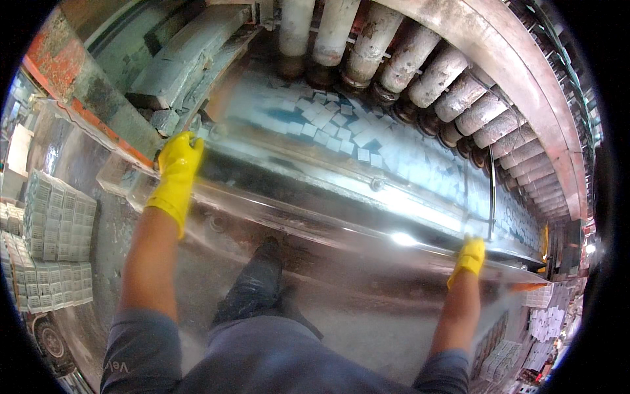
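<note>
My left hand point(181, 161), in a yellow rubber glove, is closed with curled fingers at the left end of a long, glossy, see-through panel point(308, 169). At the panel's right end, my right hand point(470, 257), gloved the same way, grips its edge; its fingertips are partly blurred. The panel runs slantwise along the front of a machine, with bright glare on it and a round fitting point(377, 184) on its face. Behind it, many small pale square tiles point(328, 121) lie scattered on a wet, bluish bed.
A row of upright grimy cylinders point(374, 39) stands behind the bed under a curved metal beam point(518, 72). Grey slabs point(187, 56) and an orange-edged frame point(85, 98) are at far left. Stacked pale tiles point(59, 223) stand left, and more stacks point(502, 361) lower right.
</note>
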`<control>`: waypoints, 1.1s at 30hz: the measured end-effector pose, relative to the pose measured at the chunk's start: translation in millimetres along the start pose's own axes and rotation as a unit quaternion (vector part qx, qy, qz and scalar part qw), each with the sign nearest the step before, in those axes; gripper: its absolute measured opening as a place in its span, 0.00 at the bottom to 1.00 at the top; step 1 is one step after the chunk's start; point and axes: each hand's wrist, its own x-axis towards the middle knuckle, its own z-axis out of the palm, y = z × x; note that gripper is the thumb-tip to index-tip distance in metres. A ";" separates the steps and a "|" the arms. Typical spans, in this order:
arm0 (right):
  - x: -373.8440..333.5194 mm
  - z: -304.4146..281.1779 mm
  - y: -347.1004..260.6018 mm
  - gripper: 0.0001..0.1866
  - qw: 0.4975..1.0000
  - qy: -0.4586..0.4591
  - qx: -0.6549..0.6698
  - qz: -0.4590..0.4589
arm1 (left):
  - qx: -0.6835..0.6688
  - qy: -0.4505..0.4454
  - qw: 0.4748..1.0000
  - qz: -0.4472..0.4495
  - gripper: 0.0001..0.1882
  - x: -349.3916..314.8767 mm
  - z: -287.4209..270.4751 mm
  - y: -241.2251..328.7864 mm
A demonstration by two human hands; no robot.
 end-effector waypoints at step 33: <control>21.9 -24.4 -89.2 0.31 0.993 -0.038 0.099 0.045 | 0.020 -0.015 0.999 -0.033 0.21 56.6 9.5 27.4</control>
